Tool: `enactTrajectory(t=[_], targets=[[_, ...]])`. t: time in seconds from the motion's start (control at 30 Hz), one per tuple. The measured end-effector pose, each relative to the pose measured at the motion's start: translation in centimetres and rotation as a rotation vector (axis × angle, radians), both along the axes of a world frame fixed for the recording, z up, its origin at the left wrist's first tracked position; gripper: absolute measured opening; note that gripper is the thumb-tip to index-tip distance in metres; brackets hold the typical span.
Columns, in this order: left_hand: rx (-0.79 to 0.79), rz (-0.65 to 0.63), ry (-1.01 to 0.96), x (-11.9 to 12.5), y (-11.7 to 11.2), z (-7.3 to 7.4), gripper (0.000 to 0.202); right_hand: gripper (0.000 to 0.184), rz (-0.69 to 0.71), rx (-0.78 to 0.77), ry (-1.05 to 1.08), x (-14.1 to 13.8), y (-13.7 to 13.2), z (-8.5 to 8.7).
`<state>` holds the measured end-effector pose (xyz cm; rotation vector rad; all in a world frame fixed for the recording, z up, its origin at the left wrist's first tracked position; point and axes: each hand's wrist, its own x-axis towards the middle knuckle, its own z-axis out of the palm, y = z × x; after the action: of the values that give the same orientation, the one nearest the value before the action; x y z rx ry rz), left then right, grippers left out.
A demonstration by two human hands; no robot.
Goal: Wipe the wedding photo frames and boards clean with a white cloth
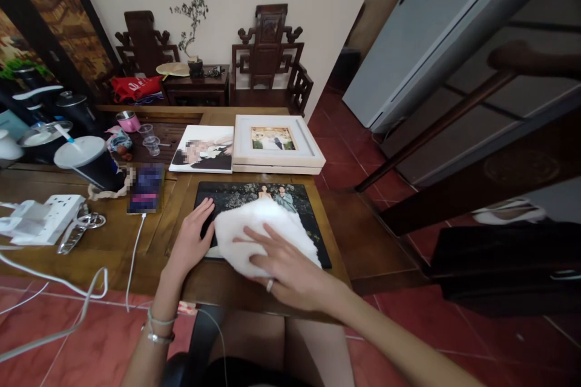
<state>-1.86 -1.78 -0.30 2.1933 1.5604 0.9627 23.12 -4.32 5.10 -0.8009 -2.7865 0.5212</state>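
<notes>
A dark photo panel (320, 242) showing two people lies flat near the table's right end. On top of it rests a fluffy white cloth (267, 214), which covers much of the picture. My right hand (281, 263) presses on the cloth from above, its fingers spread and a ring on one of them. The thumb side is at the cloth's near edge. At the panel's left edge, my left hand (195, 236) lies with fingers stretched out, touching the panel and holding nothing. Bracelets circle the left wrist.
Behind the panel are a white photo print (206, 160) and pale wooden frames (313, 160), stacked. To the left are a phone (145, 187) on a cable, a power strip (66, 214) and a lidded dark cup (93, 163). The wooden table (149, 266) ends at the right.
</notes>
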Motion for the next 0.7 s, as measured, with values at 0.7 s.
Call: enactTrajectory(t=[0.7], targets=[[-0.052, -0.007, -0.026, -0.2, -0.1, -0.1, 0.042, 0.029, -0.022, 0.0, 0.017, -2.4, -3.5, -1.5]])
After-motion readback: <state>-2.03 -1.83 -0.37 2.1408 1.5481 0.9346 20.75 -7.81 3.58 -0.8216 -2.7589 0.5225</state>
